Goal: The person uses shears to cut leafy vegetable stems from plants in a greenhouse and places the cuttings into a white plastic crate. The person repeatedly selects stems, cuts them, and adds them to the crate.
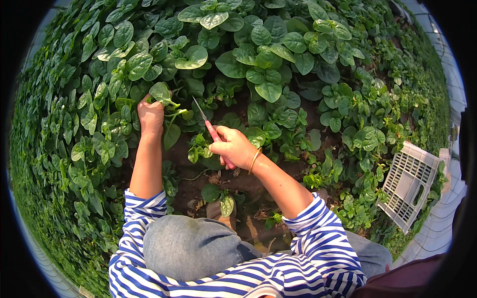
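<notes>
My left hand point(151, 114) is closed around several leafy green stems point(176, 111), whose pale ends stick out to the right of the fist. A broad leaf point(161, 92) covers part of the fingers. In my right hand point(236, 146) is a small knife with a pinkish-red handle point(211, 131). Its narrow, pointed blade point(199, 108) slants up and left, a short gap away from the stems. Around both hands grow broad-leaved green plants point(266, 74), which look like Malabar spinach.
Brown soil point(186, 164) shows between the plants, with dry leaf litter on it. A pale plastic crate point(410, 186) with slotted sides stands tilted among the plants at the right. My bent knee point(190, 246) and a shoe point(220, 214) are close below the hands. Whitish sheeting point(432, 231) borders the bed.
</notes>
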### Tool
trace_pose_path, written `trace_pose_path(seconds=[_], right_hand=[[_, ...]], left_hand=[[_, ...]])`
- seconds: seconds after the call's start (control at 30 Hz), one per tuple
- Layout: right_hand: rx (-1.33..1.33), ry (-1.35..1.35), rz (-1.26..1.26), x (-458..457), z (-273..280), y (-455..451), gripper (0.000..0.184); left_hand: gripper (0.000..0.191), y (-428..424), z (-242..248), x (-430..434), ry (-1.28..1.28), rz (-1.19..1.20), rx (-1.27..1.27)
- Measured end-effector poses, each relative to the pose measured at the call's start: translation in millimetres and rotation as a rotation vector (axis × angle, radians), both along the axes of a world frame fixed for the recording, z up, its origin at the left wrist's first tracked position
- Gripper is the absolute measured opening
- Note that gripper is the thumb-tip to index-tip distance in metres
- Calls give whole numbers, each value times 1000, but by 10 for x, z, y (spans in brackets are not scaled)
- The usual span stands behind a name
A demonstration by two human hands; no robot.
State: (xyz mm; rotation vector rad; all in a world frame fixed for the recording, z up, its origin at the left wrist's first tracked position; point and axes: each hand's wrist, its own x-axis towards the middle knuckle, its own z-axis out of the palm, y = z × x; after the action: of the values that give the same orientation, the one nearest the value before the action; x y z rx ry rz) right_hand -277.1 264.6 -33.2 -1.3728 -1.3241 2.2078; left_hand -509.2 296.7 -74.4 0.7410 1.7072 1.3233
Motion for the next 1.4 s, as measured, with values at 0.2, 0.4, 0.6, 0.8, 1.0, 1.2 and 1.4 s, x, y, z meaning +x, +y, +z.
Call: trace_pose_path(seconds=[0.2,0.4,0.6,0.8,1.0,1.2,1.4], right_hand=[[-278,209,-51,1,12,112,29],[-378,281,-174,-183,-130,304,22],[-388,350,-227,-27,-89,250,17],[-377,353,-150,171,-17,-34,52],[-245,323,95,-141,77,-35,48],[-229,301,154,-429,244,-36,39],[-331,232,329,-642,240,48,30]], left_hand=[[30,-104,-144,-127,-159,29,-29],[20,-64,-27,25,-128,34,-50],[17,-205,45,91,-109,-48,-56],[19,-715,375,109,112,-271,85],[75,-977,773,-260,362,-72,71],[26,-1201,107,-956,323,128,44],[20,-1585,-243,-1111,151,362,-48]])
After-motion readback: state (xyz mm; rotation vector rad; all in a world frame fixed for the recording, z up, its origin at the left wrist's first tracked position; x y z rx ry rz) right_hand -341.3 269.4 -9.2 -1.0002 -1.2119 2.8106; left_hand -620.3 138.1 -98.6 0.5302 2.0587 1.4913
